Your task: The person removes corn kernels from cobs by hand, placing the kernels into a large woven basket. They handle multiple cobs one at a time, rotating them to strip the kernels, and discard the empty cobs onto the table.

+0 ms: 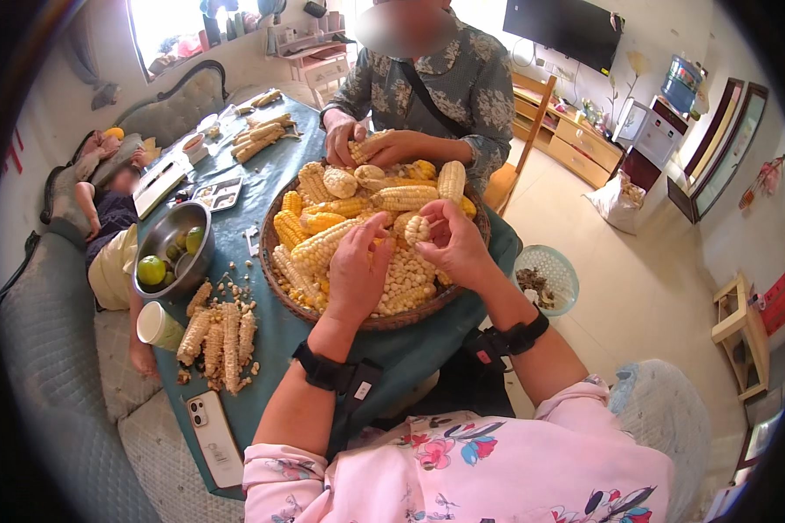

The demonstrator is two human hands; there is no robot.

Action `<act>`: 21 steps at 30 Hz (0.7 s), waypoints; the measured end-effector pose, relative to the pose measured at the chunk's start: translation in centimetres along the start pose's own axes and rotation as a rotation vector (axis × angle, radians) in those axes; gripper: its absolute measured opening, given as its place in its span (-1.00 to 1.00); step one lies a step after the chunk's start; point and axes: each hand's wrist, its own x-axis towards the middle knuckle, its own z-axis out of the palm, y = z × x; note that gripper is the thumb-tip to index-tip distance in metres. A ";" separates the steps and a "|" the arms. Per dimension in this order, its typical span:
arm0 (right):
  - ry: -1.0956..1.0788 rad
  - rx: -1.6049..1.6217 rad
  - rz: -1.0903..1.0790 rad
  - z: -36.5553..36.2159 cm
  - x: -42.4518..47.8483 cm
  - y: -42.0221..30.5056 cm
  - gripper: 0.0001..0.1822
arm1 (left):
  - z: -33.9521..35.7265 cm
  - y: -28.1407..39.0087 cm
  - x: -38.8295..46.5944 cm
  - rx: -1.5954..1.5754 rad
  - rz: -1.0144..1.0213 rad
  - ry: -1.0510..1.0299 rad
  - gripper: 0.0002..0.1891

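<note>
A round woven basket (pixel 281 302) stands before me, heaped with white and yellow corn cobs and loose kernels (pixel 405 271). Over its right part my right hand (pixel 456 243) grips a pale corn cob (pixel 417 230), its kernelled end towards my left. My left hand (pixel 360 265) is raised over the basket's middle, fingers loosely bent near that cob; whether it holds a kernel cannot be made out. A long white corn cob (pixel 326 246) lies beside my left hand. Across the basket, a person in a patterned shirt (pixel 432 91) holds another corn cob (pixel 368 147) in both hands.
Left of the basket lie stripped cobs (pixel 230 340), a paper cup (pixel 160 325), a metal bowl (pixel 193 278) with green fruit, a compartment tray (pixel 219 194) and a phone (pixel 216 438). More cobs (pixel 261 137) lie farther back. Another person (pixel 114 222) reclines on the sofa. A plastic basket (pixel 562 278) is at the right.
</note>
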 end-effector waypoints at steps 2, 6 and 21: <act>0.013 0.045 -0.029 1.4 0.2 -1.3 -0.58 | -0.2 -0.4 0.0 -0.230 -0.153 -0.094 -0.66; -0.049 0.424 -0.032 3.9 1.1 -0.9 -0.63 | -0.4 -1.1 0.4 -0.717 -0.340 -0.134 -0.68; -0.322 0.621 0.064 4.6 0.5 -0.6 -0.65 | -0.9 -0.7 0.4 -1.009 -0.595 -0.200 -0.66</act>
